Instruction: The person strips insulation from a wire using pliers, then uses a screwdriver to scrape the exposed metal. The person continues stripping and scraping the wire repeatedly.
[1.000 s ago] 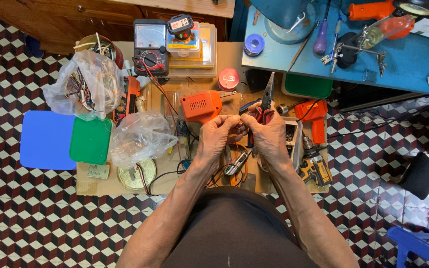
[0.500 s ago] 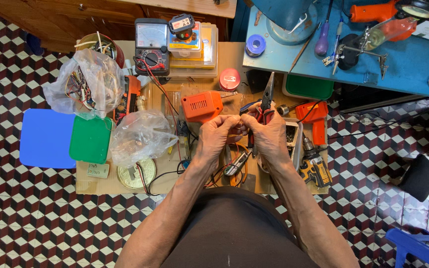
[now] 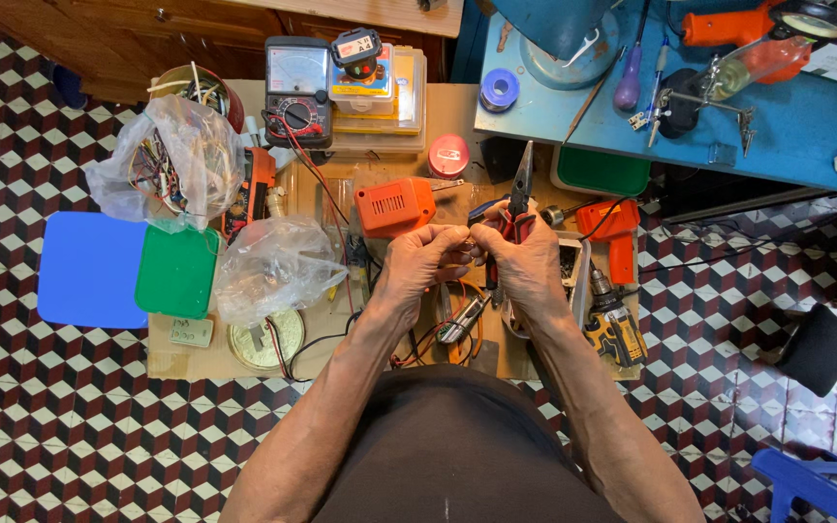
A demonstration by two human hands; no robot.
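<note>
Two hands meet above the cardboard-covered worktop (image 3: 176,358), close under my view, probably so the small work between them can be seen. My right hand (image 3: 533,263) is closed around the red handles of the long-nose pliers (image 3: 518,199), nose pointing away from me. My left hand (image 3: 420,266) pinches a thin wire (image 3: 459,230) at the fingertips, holding it just beside the pliers. An orange power tool (image 3: 396,205) lies just beyond, with the multimeter (image 3: 296,89) farther back.
</note>
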